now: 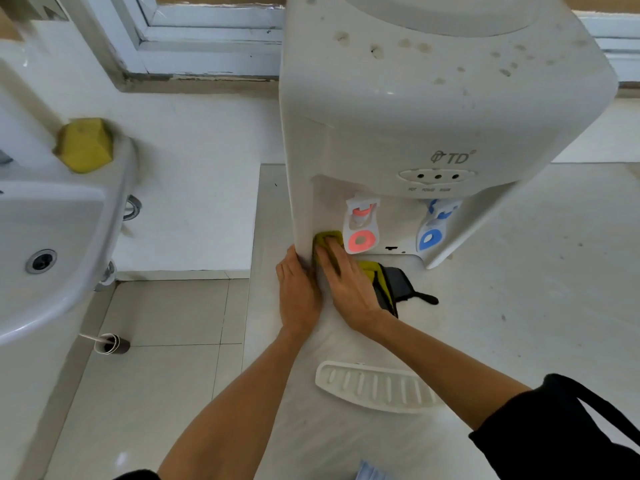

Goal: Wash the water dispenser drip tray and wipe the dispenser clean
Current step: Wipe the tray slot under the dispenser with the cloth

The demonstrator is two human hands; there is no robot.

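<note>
A white water dispenser (415, 109) stands on a white counter (519, 306), with a red tap (361, 225) and a blue tap (434, 225) in its front recess. Its top is spotted with stains. My right hand (343, 282) presses a yellow-green and grey cloth (377, 278) against the lower left front corner of the dispenser. Flat against the dispenser's left side rests my left hand (298, 292), bracing the corner. The white slotted drip tray (375, 386) lies loose on the counter, nearer to me than the dispenser, under my right forearm.
A white wash basin (52, 244) is at the left, with a yellow sponge (85, 144) on its rim. A small cup with a stick (110, 342) lies on the tiled floor below. A window frame (194, 39) runs behind. Something blue (372, 474) shows at the bottom edge.
</note>
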